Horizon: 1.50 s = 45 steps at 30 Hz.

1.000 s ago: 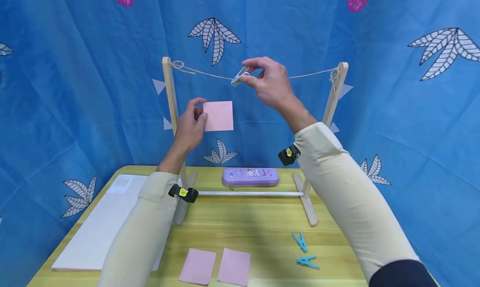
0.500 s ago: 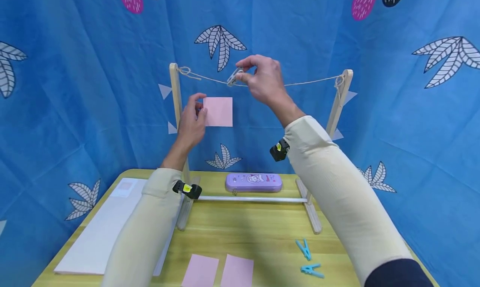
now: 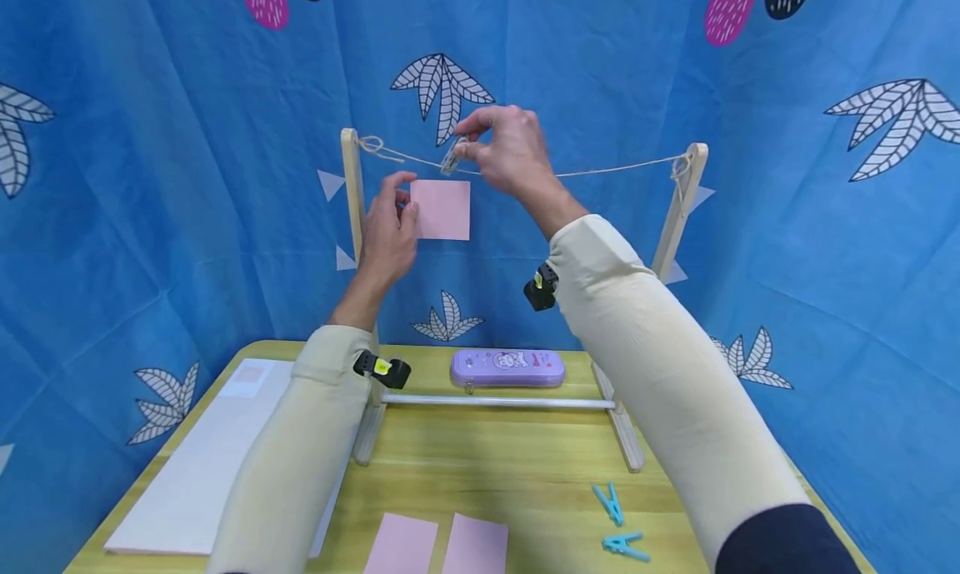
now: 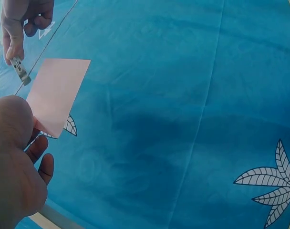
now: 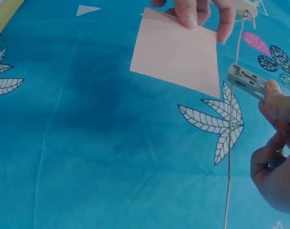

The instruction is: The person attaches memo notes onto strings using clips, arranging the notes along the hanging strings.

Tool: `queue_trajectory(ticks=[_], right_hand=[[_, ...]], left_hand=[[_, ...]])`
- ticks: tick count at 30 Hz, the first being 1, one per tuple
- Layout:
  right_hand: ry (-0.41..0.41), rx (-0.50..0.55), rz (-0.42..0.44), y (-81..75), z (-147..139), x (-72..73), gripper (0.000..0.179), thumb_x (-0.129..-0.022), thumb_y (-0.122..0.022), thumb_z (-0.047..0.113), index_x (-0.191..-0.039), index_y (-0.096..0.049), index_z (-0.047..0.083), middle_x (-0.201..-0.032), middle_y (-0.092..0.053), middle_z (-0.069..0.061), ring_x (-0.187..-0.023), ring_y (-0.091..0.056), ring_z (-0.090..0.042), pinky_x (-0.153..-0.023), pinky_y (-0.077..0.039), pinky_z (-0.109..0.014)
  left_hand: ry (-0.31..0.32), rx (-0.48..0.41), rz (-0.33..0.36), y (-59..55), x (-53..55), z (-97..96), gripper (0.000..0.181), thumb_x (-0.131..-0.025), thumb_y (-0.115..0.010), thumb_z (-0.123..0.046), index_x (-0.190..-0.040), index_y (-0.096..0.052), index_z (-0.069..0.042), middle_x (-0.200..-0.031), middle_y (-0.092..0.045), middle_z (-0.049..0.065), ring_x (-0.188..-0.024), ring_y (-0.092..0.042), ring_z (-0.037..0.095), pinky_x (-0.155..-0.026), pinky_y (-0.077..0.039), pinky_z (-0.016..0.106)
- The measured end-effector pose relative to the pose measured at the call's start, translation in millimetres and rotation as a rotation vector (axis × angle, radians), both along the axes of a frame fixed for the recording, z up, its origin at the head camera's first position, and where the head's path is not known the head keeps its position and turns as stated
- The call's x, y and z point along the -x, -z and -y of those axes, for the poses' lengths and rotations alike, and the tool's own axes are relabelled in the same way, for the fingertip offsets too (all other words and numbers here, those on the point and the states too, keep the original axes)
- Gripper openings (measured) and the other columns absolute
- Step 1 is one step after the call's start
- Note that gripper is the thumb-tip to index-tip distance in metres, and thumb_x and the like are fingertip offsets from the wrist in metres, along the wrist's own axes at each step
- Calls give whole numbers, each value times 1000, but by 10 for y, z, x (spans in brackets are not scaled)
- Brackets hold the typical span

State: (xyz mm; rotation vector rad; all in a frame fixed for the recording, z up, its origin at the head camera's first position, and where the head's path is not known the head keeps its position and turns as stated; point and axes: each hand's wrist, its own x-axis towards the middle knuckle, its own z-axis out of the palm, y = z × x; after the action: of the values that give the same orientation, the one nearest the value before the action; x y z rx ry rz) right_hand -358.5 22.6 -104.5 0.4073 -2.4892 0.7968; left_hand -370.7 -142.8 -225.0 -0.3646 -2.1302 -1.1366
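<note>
Two hands are occupied: your left hand [image 3: 392, 231] pinches a pink paper square [image 3: 442, 210] by its left edge, and your right hand [image 3: 506, 147] pinches the end of a gray clothespin [image 5: 247, 81]. From your left hand the paper extends rightward, just below the string [image 3: 615, 170] and clothespin; it looks light, thin and easily creased, so an edge hold should suit it. You cannot tell whether clothespin and string touch.

In the head view, cannot see the cropped near ends of two flat pink paper sheets [image 3: 401, 546] [image 3: 476, 546] or the thin beige twine [image 5: 229, 176] behind the right hand [image 3: 510, 149].
</note>
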Motion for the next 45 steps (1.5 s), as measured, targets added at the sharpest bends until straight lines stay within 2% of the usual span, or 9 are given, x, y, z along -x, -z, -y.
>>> queue_trajectory(ticks=[8, 15, 20, 23, 29, 32, 36, 41, 45], right_hand=[[-32, -39, 56, 21, 76, 52, 25, -92, -65, 30, -117, -70, 26, -106, -62, 5, -106, -50, -11, -80, -42, -28], [-73, -86, 98, 49, 109, 69, 33, -96, -59, 30, -128, -64, 28, -115, -59, 5, -103, -47, -12, -70, -37, -26], [-97, -128, 156, 47, 106, 60, 40, -99, -54, 31, -138, -54, 30, -120, -56, 5, -79, -45, -12, -61, -37, -25], [-117, -144, 182, 45, 105, 56, 43, -100, -52, 31, -143, -48, 29, -118, -56, 4, -68, -41, -13, -59, -36, -25], [-155, -135, 181, 72, 97, 40, 49, -99, -52, 32, -147, -41, 30, -117, -57, 1, -75, -47, -14, -64, -39, -25], [-162, -111, 148, 103, 88, 29, 50, -98, -54, 31, -147, -41, 31, -124, -58, 0, -74, -50, -16, -64, -41, -26], [-156, -98, 75, 168, 58, 17, 49, -97, -55, 31, -145, -43, 32, -135, -56, 1, -84, -52, -16, -70, -43, -27], [-168, -98, -61, 270, 0, 3, 50, -97, -56, 28, -145, -44, 30, -141, -52, 1, -109, -51, -17, -88, -45, -31], [-177, -92, -187, 368, -62, -28, 51, -96, -57, 27, -145, -45, 27, -147, -47, 0, -132, -44, -18, -109, -37, -37]], left_hand=[[-9, 12, -27, -56, -6, 4, 37, -104, -41, -21, -140, -40, -19, -110, -54, 15, -98, -49, 27, -83, -45, 39], [-8, 31, -42, -59, -5, 4, 36, -104, -41, -20, -140, -40, -20, -110, -54, 15, -98, -49, 27, -85, -45, 40], [-14, 41, -42, -62, -10, -15, 37, -104, -41, -21, -140, -40, -21, -111, -54, 14, -99, -49, 27, -85, -44, 40], [-16, 43, -44, -52, -4, -11, 38, -104, -41, -21, -141, -39, -21, -112, -54, 14, -100, -49, 27, -85, -45, 41], [-18, 42, -28, 2, -15, 12, 42, -103, -43, -21, -144, -35, -20, -112, -53, 12, -101, -49, 26, -87, -45, 41], [-25, 48, -31, 38, -36, 17, 44, -102, -45, -20, -144, -34, -20, -118, -53, 12, -108, -49, 26, -93, -45, 44], [-44, 58, -74, 99, -78, 21, 47, -100, -49, -18, -145, -34, -17, -129, -51, 13, -120, -49, 28, -103, -41, 45], [-62, 83, -123, 179, -169, 33, 51, -97, -54, -19, -145, -34, -14, -137, -45, 14, -126, -46, 28, -106, -40, 45], [-71, 113, -137, 247, -237, 51, 53, -97, -55, -21, -145, -34, -15, -141, -44, 12, -127, -46, 28, -106, -40, 46]])
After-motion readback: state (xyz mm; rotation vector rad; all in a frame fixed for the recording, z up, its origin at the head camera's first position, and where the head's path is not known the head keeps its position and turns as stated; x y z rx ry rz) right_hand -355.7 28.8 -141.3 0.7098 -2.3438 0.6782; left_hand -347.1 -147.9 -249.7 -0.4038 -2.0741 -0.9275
